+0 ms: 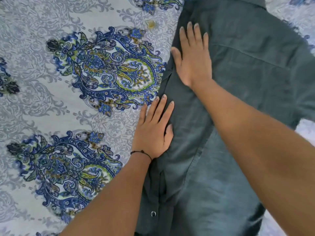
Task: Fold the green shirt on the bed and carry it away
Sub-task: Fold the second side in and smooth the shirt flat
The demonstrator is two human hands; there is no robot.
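One green shirt (pixel 247 82) lies spread on the bed, over the right half of the view, on a paisley bedsheet (pixel 51 108) w/ blue-green motifs. The shirt's left side looks already turned in: a long folded edge runs top to bottom along its left border, and a snap button (pixel 153 213) shows near the bottom of that edge.

Two hands, both flat, nothing pinched. Left hand (pixel 153 130) rests palm down right on the folded edge, fingers spread & straight, part on cloth, part on sheet beside it. Right hand (pixel 194 60) lies further up the same edge, palm down on the shirt, fingers fanned out, thumb at the border. Prob. reason for this placement: pressing the crease at two spots so the fold stays straight & the fabric doesn't spring back; flat palms smooth wrinkles better than a pinch would.

A thin dark wrist thread (pixel 141 152) sits on the left wrist.

Count: 1 shirt, 2 hands, 1 snap visible, 1 wrist thread, approx. 2 full paisley motifs plus cut-off ones at the frame's edges.

Judged stage: early-mid fold; right side & sleeve still look unfolded, carrying away not yet begun.
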